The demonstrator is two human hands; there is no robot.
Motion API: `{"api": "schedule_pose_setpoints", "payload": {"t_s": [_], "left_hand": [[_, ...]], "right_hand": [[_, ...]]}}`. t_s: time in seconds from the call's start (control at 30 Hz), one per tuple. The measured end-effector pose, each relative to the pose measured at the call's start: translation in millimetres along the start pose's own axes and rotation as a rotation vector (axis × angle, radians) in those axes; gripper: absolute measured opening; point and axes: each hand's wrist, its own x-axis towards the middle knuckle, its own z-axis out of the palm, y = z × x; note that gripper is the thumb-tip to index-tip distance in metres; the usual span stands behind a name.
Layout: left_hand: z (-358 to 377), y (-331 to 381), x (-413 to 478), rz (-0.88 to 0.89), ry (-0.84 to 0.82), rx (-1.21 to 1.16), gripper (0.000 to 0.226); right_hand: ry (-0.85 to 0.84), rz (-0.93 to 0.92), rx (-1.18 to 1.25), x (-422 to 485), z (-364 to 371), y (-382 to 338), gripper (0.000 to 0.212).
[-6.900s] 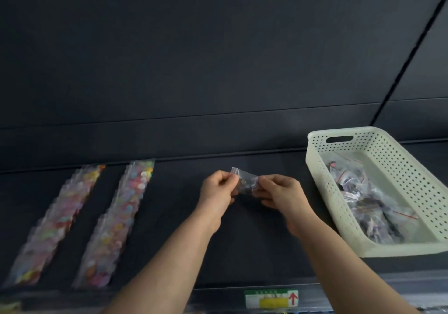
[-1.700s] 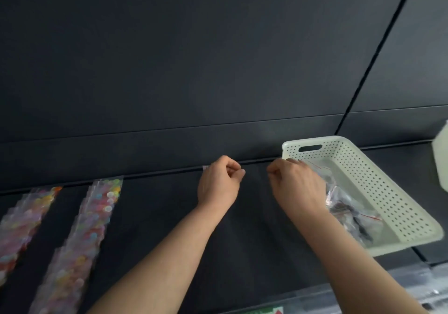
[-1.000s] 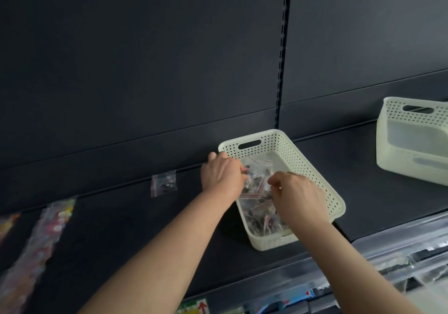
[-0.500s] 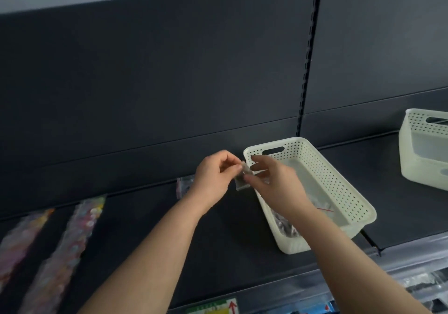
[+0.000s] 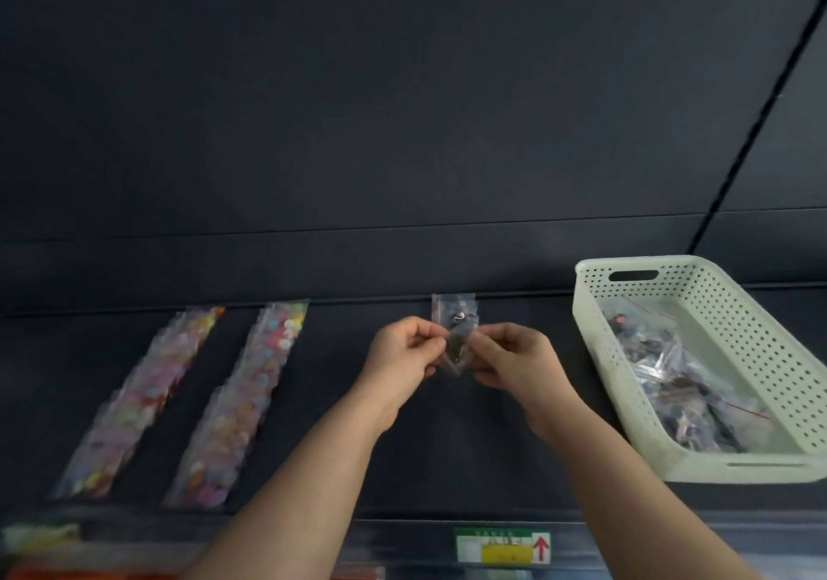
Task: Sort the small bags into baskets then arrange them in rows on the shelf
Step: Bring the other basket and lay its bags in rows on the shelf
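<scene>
The metal shelf [image 5: 447, 467] is charcoal-black. At left, two rows of clear plastic packets [image 5: 241, 400] show pink, yellow and blue dots. The perforated plastic basket [image 5: 760, 355] at right is pale cream. The small clear plastic bag [image 5: 456, 349] held in the middle shows dark contents.

I see L hand [image 5: 405, 355] & R hand [image 5: 514, 360] pinching one small clear bag [image 5: 457, 349] btwn them over dark shelf [image 5: 402, 481]. A second bag [image 5: 453, 306] lies just behind, at shelf back. On right, cream basket [image 5: 774, 355] w/ bags [image 5: 680, 382]; on left, two colourful bag rows [image 5: 241, 400].
</scene>
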Motion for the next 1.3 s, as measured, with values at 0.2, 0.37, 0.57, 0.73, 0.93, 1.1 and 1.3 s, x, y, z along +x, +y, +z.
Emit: {"api": "schedule_pose_setpoints", "payload": {"t_s": [0.2, 0.37, 0.57, 0.73, 0.93, 1.1, 1.3], "left_hand": [[1.6, -7.4, 4.1, -0.012, 0.104, -0.149, 0.017], [2.3, -2.5, 8.6, 0.088, 0.124, -0.030, 0.020], [11.9, 7.9, 7.5, 0.077, 0.024, 0.003, 0.006], [18.1, 5.3, 5.4, 0.086, 0.045, 0.070, 0.006], [23.3, 2.2, 7.4, 0.163, 0.123, 0.190, 0.010], [28.0, 1.1, 8.2, 0.183, 0.112, 0.223, 0.013], [25.2, -8.0, 11.3, 0.156, 0.119, 0.248, 0.014]], "right_hand": [[0.055, 0.065, 0.055, -7.5, 2.3, 8.5, 0.012], [0.014, 0.102, 0.034, -7.9, -9.4, 14.6, 0.018], [-0.022, 0.111, 0.259, -7.3, -8.2, 3.3, 0.007], [0.078, 0.088, 0.273, -7.6, -17.3, 4.5, 0.013], [0.072, 0.050, 0.426, -8.3, -18.1, 7.7, 0.020], [0.020, 0.129, 0.598, -8.7, -20.2, 9.2, 0.024], [0.028, 0.207, 0.396, -5.3, -21.2, 8.2, 0.009]]}}
